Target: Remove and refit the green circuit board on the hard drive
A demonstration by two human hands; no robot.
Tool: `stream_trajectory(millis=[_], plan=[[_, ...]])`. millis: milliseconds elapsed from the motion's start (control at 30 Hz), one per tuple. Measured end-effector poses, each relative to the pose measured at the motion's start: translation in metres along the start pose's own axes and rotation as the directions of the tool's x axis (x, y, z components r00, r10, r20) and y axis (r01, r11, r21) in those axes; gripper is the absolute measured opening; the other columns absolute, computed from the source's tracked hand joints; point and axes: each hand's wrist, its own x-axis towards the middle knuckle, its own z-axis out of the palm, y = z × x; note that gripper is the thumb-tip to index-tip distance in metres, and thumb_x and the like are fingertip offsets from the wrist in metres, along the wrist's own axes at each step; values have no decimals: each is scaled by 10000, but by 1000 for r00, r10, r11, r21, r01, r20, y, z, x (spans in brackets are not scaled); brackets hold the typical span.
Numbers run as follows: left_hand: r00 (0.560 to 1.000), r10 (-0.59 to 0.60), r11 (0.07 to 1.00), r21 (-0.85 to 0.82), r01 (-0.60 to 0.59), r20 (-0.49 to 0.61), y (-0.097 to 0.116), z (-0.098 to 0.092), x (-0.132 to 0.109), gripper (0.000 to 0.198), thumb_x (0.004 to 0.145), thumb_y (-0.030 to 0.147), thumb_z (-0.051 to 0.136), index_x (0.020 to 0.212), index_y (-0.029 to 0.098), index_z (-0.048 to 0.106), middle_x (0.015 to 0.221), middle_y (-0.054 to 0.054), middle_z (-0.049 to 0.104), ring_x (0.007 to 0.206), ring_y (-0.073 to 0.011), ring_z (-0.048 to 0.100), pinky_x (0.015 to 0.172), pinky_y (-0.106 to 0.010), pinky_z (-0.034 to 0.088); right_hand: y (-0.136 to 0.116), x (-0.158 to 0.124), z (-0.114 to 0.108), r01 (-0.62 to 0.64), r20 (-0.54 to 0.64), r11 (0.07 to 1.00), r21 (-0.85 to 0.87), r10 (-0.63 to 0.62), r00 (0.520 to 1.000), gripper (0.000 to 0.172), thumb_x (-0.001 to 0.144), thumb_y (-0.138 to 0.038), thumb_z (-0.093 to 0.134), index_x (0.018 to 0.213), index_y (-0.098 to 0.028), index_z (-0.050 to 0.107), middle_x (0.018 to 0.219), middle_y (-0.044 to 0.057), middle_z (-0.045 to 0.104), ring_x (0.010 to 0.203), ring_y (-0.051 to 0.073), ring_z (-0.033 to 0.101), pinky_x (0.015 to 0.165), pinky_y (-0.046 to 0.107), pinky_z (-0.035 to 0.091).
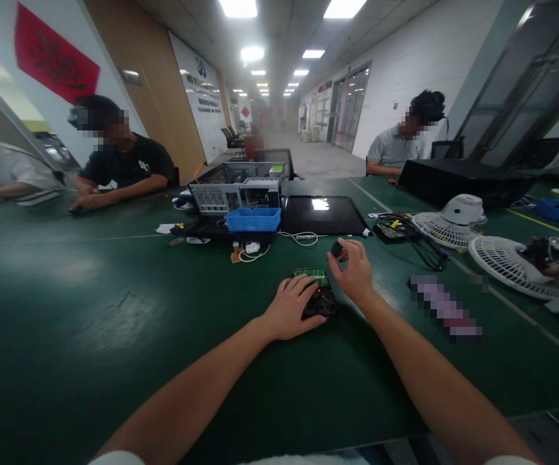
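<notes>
A small black device with a green circuit board [319, 292] lies on the green table [115, 303] in front of me. My left hand [292, 307] rests on its left side, fingers curled over it and pressing it down. Just to the right, my right hand [354, 268] hovers above the board's far right corner, with its fingers pinched on a small dark round object [336, 248].
Behind stand an open computer case [235, 187], a blue tray [253, 219], a black panel [321, 216], loose white cables [253, 252] and a black electronic part with wires [396, 229]. White fan grilles [507, 261] lie right. Other people sit at the far left and far right.
</notes>
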Motion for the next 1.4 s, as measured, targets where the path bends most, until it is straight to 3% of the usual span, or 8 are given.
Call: stream_trajectory(millis=[167, 433, 700, 933, 1167, 1400], plan=[[1000, -3, 1000, -6, 3, 7, 0, -1, 0, 836, 877, 699, 558, 1555, 257, 345, 1590, -114, 371, 1487, -356, 277, 1207, -595, 190, 2, -2, 1, -8, 10, 999, 50, 8, 1000, 426, 936, -272, 597, 1340, -230, 468, 1221, 131, 577, 878, 219, 656, 767, 418, 624], [1000, -4, 1000, -6, 4, 7, -1, 0, 0, 848, 874, 701, 561, 1559, 254, 336, 1586, -115, 376, 1484, -357, 281, 1207, -594, 193, -2, -1, 0, -22, 2, 999, 32, 22, 1000, 389, 917, -306, 648, 1271, -230, 505, 1141, 97, 550, 721, 163, 620, 693, 375, 611], [1000, 5, 1000, 7, -5, 8, 0, 0, 0, 844, 885, 715, 530, 1555, 236, 344, 1584, -123, 381, 1482, -353, 288, 1209, -584, 196, -1, -3, 0, -35, 31, 999, 14, 35, 999, 382, 941, -299, 599, 1298, -221, 487, 1109, 100, 591, 777, 193, 627, 681, 362, 590], [1000, -1, 1000, 3, 1, 9, 0, -1, 0, 845, 878, 706, 548, 1556, 247, 340, 1583, -119, 383, 1482, -355, 287, 1206, -587, 195, -3, -1, -1, -38, 16, 999, 27, 37, 999, 394, 925, -338, 640, 1275, -218, 504, 1063, 79, 571, 706, 166, 604, 674, 361, 586], [1000, 2, 1000, 8, -2, 12, 1, -2, 0, 845, 881, 702, 546, 1554, 232, 344, 1588, -124, 373, 1485, -353, 281, 1210, -585, 191, -4, -2, 0, -43, -6, 995, 88, 44, 999, 411, 922, -280, 621, 1302, -221, 475, 1223, 126, 576, 926, 219, 654, 745, 386, 619], [1000, 2, 1000, 13, -2, 11, 1, -1, 1, 844, 886, 704, 537, 1557, 230, 341, 1589, -121, 374, 1487, -351, 280, 1211, -589, 191, -1, -4, 4, -83, -48, 995, 57, 86, 995, 424, 899, -318, 681, 1266, -225, 490, 1122, 92, 611, 782, 191, 659, 714, 391, 619]])
